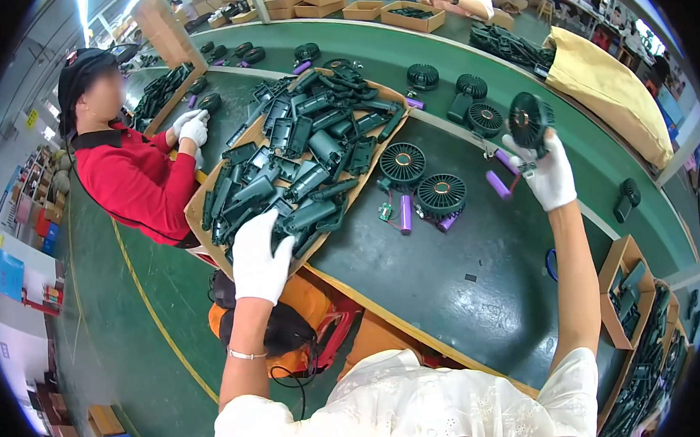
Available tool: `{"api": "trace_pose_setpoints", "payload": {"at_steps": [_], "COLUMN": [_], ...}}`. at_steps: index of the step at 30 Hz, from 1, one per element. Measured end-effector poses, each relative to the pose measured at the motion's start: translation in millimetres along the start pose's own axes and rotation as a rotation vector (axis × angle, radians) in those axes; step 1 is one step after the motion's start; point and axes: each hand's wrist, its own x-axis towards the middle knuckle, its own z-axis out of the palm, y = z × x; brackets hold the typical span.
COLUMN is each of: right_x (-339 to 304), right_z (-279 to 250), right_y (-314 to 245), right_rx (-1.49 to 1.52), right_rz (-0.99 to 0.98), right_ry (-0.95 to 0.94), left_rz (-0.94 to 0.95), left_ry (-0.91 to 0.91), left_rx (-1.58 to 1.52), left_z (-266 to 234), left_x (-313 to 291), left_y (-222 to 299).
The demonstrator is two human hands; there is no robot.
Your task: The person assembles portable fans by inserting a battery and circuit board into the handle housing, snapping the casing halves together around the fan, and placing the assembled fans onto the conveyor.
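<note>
My right hand (550, 178), in a white glove, is raised over the right of the table and grips a dark green round fan head (528, 120). Purple cylindrical batteries (499, 184) dangle on wires beside that glove. On the left, my gloved left hand (259, 259) reaches over the near edge of a cardboard box (198, 222), thumb and fingers apart. Its fingertips are at the dark green plastic housing pieces (314, 212) heaped inside; no piece is visibly gripped. Two fan heads (402, 163) lie on the table, with a purple battery (405, 215) and a small green circuit board (384, 211) nearby.
Behind the table runs a green conveyor (610, 193) carrying several fans. A co-worker in red (138, 170) works at the left. Boxes of parts (628, 291) stand at the right edge, and a yellow sack (604, 86) lies far right. An orange bag (307, 304) sits below the table edge.
</note>
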Motion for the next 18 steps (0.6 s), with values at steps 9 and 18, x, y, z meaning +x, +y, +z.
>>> {"api": "trace_pose_setpoints", "payload": {"at_steps": [9, 18], "right_x": [-145.4, -257.5], "right_z": [23.1, 12.2], "right_y": [-30.1, 8.5], "right_rx": [-0.102, 0.318], "right_rz": [-0.044, -0.151], "right_ry": [0.090, 0.304], "left_rz": [0.208, 0.290], "left_ry": [-0.203, 0.007], "left_rx": [0.106, -0.121], "left_z": [50.5, 24.0], "left_x": [55.4, 54.1], "left_y": [-10.5, 96.7]}}
